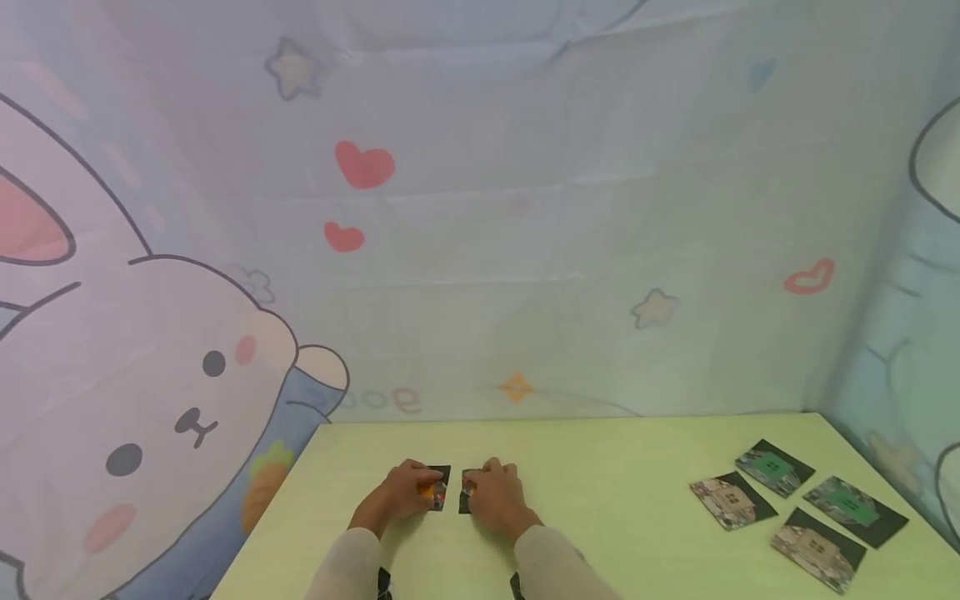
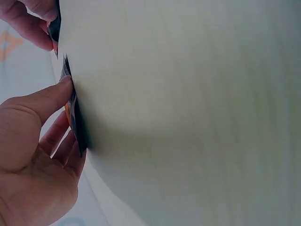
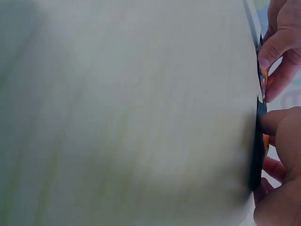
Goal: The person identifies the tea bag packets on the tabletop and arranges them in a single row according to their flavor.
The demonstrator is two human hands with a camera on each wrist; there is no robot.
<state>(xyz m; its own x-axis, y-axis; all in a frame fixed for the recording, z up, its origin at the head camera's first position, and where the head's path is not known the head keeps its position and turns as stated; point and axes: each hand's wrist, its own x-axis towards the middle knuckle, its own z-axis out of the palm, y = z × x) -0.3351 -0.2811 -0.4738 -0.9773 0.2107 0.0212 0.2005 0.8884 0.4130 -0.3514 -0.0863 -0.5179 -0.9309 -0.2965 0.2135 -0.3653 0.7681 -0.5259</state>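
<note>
My left hand pinches a small flat dark piece with an orange and coloured print, like a card or thin packet. In the left wrist view this piece stands edge-on, the thumb on one face and the fingers behind it. Beside it, my right hand grips a similar dark piece, partly covered by the fingers. The right wrist view shows that piece edge-on too, between thumb and fingers. A narrow gap of tabletop separates the two pieces in the head view.
On the right side of the pale yellow-green table lie several dark pieces with house pictures, among them a green-house one and a beige-house one. A printed cloth with a rabbit and hearts hangs behind the table.
</note>
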